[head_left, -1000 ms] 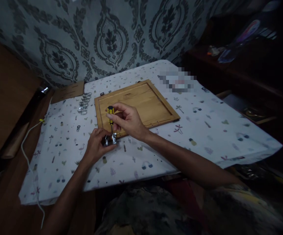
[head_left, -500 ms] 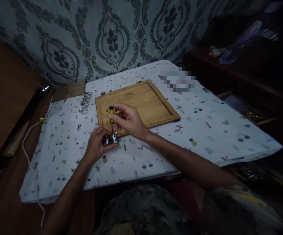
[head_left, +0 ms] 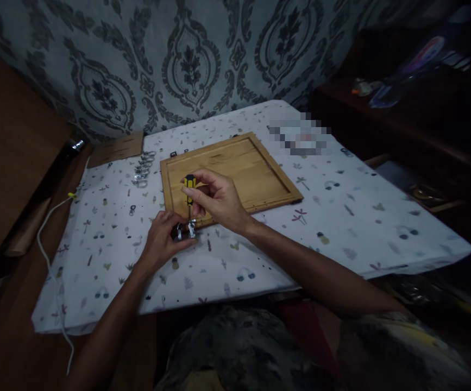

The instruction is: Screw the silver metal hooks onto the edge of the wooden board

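Note:
My right hand [head_left: 218, 200] is closed round a small yellow-and-black screwdriver [head_left: 189, 190], held upright with its tip down on a shiny metal fitting [head_left: 188, 230]. My left hand [head_left: 162, 241] pinches that fitting against the near edge of a square wooden panel [head_left: 235, 174], which lies flat on a white patterned cloth [head_left: 259, 255]. The fitting is partly hidden by my left fingers.
Several more metal fittings [head_left: 142, 168] lie in a row left of the panel. A thin brown board [head_left: 115, 149] rests at the cloth's back left corner. A white cable [head_left: 50, 239] runs down the left side. Dark furniture [head_left: 402, 119] stands at the right.
Both hands keep their grip at the same spot on the panel's near edge. The screwdriver handle has turned slightly in my right fingers.

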Available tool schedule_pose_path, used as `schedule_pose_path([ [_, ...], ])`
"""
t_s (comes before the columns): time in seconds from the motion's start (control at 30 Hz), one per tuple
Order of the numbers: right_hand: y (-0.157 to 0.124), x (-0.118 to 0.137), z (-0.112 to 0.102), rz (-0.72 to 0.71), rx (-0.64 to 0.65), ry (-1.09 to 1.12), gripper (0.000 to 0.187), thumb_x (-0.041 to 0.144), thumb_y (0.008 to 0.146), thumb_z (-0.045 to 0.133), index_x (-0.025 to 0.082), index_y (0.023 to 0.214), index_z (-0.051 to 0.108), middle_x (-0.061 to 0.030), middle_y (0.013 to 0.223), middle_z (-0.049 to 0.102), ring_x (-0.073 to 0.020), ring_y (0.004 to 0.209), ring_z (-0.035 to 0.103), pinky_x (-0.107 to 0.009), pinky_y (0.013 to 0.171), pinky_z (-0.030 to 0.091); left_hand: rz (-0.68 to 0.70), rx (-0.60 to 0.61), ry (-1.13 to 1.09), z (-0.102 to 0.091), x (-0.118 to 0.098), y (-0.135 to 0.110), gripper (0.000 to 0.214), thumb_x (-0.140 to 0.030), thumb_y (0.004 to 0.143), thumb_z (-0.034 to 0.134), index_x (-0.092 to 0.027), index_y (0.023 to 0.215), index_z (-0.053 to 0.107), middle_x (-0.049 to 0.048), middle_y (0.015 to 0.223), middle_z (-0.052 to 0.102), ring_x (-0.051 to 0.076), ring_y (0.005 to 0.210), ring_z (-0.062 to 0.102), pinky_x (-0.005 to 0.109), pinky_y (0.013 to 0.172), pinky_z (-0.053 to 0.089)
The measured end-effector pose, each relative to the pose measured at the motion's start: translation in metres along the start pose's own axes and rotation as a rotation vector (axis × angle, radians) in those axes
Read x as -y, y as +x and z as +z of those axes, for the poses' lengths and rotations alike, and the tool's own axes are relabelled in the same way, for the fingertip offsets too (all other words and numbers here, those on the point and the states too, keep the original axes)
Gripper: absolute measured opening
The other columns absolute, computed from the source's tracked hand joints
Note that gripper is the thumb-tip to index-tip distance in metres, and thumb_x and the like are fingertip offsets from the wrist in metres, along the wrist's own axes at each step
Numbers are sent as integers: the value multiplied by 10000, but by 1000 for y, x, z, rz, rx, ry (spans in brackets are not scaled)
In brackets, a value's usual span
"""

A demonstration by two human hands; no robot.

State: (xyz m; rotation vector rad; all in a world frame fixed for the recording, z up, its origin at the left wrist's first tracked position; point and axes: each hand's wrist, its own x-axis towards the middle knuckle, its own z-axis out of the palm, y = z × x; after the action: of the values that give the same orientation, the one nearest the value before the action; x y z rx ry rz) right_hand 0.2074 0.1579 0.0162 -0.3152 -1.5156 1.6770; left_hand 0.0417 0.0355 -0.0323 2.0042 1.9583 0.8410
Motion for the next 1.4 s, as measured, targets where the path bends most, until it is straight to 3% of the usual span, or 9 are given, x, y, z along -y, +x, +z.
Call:
schedule_pose_path([
  [0.87, 1, -1, 1, -9, 24, 10, 380, 490, 838, 795, 198, 977, 597, 19, 913, 603, -42, 498, 576, -188, 417, 440, 6, 5, -12, -1, -2, -1, 352, -437, 777, 880, -252, 1003, 682, 29, 986, 707, 274, 986, 594, 409, 885, 456],
  [1.4, 3, 3, 1, -9, 90, 25, 505, 550, 736, 879, 205, 887, 542, 46, 841, 596, -43, 503, 558, -164, 422, 444, 10, -21, 13, 1, -2, -3, 345, -420, 793, 876, -231, 1009, 683, 28, 994, 700, 272, 990, 570, 385, 859, 438],
])
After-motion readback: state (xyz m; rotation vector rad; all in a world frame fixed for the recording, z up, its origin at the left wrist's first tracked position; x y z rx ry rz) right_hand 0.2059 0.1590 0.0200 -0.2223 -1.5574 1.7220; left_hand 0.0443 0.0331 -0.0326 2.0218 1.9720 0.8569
